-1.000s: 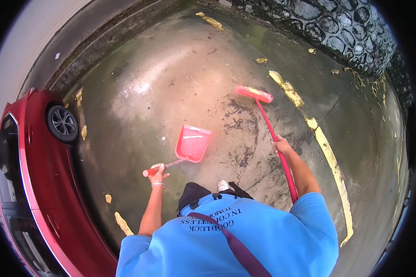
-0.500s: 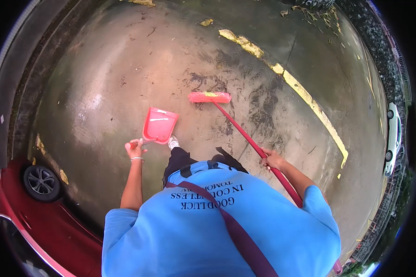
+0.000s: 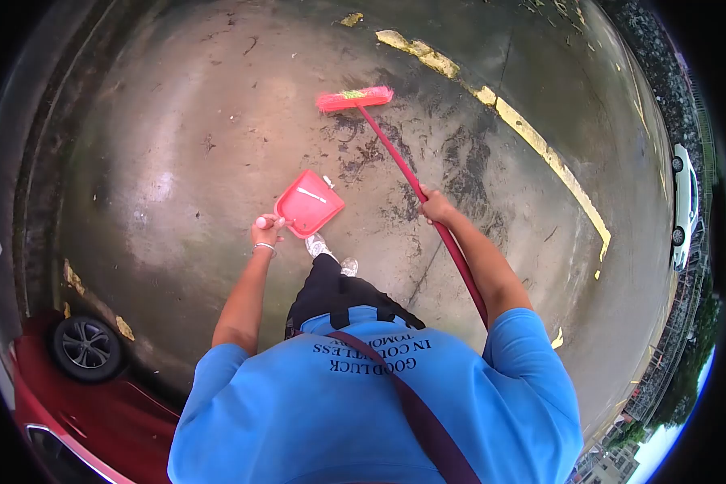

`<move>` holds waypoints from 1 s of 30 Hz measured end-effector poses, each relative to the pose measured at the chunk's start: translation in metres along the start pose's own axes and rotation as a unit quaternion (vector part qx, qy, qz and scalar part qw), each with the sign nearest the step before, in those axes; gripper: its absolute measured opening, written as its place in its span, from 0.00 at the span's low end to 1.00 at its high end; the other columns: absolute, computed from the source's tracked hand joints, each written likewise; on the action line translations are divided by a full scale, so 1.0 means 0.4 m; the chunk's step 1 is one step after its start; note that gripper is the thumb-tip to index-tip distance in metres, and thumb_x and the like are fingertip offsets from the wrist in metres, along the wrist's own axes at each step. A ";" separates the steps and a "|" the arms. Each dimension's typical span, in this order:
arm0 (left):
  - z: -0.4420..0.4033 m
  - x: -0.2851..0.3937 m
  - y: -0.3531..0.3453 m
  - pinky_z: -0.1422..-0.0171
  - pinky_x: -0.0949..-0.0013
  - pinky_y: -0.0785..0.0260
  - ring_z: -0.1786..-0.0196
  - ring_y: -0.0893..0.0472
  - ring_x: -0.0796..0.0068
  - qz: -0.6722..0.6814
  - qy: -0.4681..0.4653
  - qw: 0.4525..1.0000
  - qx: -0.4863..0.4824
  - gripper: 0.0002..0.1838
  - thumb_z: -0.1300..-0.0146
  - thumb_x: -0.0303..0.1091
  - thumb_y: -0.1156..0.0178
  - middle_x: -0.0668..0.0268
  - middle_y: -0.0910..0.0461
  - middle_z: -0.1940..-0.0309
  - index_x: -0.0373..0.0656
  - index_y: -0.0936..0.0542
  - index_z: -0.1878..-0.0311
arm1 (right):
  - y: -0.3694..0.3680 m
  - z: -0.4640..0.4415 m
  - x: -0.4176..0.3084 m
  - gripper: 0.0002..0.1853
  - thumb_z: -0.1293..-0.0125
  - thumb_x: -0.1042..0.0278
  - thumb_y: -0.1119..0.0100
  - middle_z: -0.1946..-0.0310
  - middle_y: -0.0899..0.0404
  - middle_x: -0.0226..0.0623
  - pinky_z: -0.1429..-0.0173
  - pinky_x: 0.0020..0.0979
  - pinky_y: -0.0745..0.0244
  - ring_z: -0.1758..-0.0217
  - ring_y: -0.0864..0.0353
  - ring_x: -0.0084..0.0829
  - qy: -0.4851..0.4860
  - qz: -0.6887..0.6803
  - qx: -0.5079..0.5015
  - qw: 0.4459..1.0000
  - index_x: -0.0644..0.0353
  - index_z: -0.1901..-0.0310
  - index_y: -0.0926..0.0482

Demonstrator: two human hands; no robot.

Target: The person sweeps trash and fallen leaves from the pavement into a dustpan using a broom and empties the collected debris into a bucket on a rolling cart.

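Note:
My left hand (image 3: pixel 268 231) is closed round the upright handle of a pink dustpan (image 3: pixel 315 210). The pan hangs or rests in front of my shoes, its mouth turned up and to the right; whether it touches the floor I cannot tell. A whitish strip lies across the inside of the pan. Wrapped round the dark pink pole of a broom (image 3: pixel 391 153) is my right hand (image 3: pixel 437 206). The broom's pink bristle head (image 3: pixel 355 99) reaches far out ahead, over dark dirt patches (image 3: pixel 363 149) on the concrete.
A red car (image 3: pixel 97 403) with a dark wheel stands at the lower left. Worn yellow lines (image 3: pixel 540 153) cross the damp concrete on the right. A white car (image 3: pixel 686 206) is parked at the far right. A kerb (image 3: pixel 36 185) runs along the left.
My right hand has pushed the broom forward, away from my body. The dustpan has shifted to the right and turned clockwise with my left hand. My second shoe has come into view.

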State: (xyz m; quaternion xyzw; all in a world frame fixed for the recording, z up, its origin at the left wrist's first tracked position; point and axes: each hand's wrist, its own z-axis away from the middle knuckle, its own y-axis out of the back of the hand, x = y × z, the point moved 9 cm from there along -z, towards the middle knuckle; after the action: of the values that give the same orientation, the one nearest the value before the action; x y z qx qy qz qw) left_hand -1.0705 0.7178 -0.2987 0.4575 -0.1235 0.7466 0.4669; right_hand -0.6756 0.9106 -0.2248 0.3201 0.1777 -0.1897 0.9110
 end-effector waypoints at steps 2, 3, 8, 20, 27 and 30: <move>0.008 -0.005 0.021 0.83 0.77 0.27 0.75 0.24 0.78 0.026 0.003 1.000 -0.004 0.06 0.52 0.25 0.38 0.69 0.26 0.77 0.41 0.26 0.73 | -0.032 0.060 0.049 0.38 0.54 0.75 0.47 0.75 0.24 0.45 0.76 0.31 0.29 0.83 0.25 0.30 -0.009 0.095 0.013 0.995 0.56 0.38 0.47; 0.020 -0.007 0.027 0.83 0.76 0.27 0.75 0.25 0.78 0.042 0.006 0.999 -0.008 0.06 0.52 0.25 0.38 0.69 0.26 0.77 0.41 0.26 0.74 | -0.051 0.117 0.098 0.37 0.54 0.75 0.47 0.73 0.23 0.46 0.74 0.32 0.28 0.82 0.24 0.31 -0.029 0.092 0.002 0.995 0.54 0.38 0.46; 0.017 -0.023 0.044 0.82 0.76 0.27 0.74 0.26 0.77 0.035 -0.004 0.999 -0.034 0.08 0.52 0.26 0.38 0.68 0.29 0.75 0.42 0.28 0.72 | -0.097 0.445 0.280 0.39 0.54 0.76 0.44 0.78 0.25 0.42 0.78 0.30 0.29 0.86 0.28 0.28 -0.118 0.036 -0.067 0.990 0.53 0.37 0.47; -0.046 -0.039 0.024 0.82 0.75 0.28 0.77 0.25 0.78 0.005 -0.009 0.999 -0.032 0.07 0.53 0.25 0.37 0.69 0.26 0.78 0.42 0.27 0.73 | -0.049 0.501 0.298 0.39 0.48 0.78 0.47 0.86 0.37 0.27 0.88 0.23 0.40 0.91 0.39 0.18 -0.149 -0.309 0.019 0.939 0.48 0.35 0.53; -0.146 -0.071 0.022 0.83 0.75 0.29 0.77 0.25 0.78 -0.011 0.017 1.000 -0.022 0.08 0.54 0.24 0.36 0.70 0.25 0.77 0.43 0.27 0.74 | -0.203 0.470 0.184 0.40 0.49 0.80 0.47 0.87 0.36 0.27 0.87 0.22 0.40 0.90 0.38 0.19 -0.166 -0.290 -0.057 0.941 0.52 0.35 0.54; -0.147 -0.042 0.024 0.82 0.75 0.29 0.77 0.25 0.78 -0.042 0.012 0.999 -0.033 0.07 0.54 0.25 0.36 0.69 0.25 0.77 0.43 0.27 0.74 | -0.286 0.584 0.065 0.39 0.47 0.82 0.51 0.86 0.36 0.27 0.84 0.21 0.40 0.88 0.38 0.19 -0.154 -0.333 -0.177 0.913 0.51 0.35 0.55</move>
State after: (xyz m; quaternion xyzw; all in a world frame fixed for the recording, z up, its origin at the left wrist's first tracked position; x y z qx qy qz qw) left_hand -1.1092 0.7389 -0.3421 0.4378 -0.1238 0.7272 0.5140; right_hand -0.6585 0.6698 -0.1245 0.0425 0.1618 -0.4943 0.8530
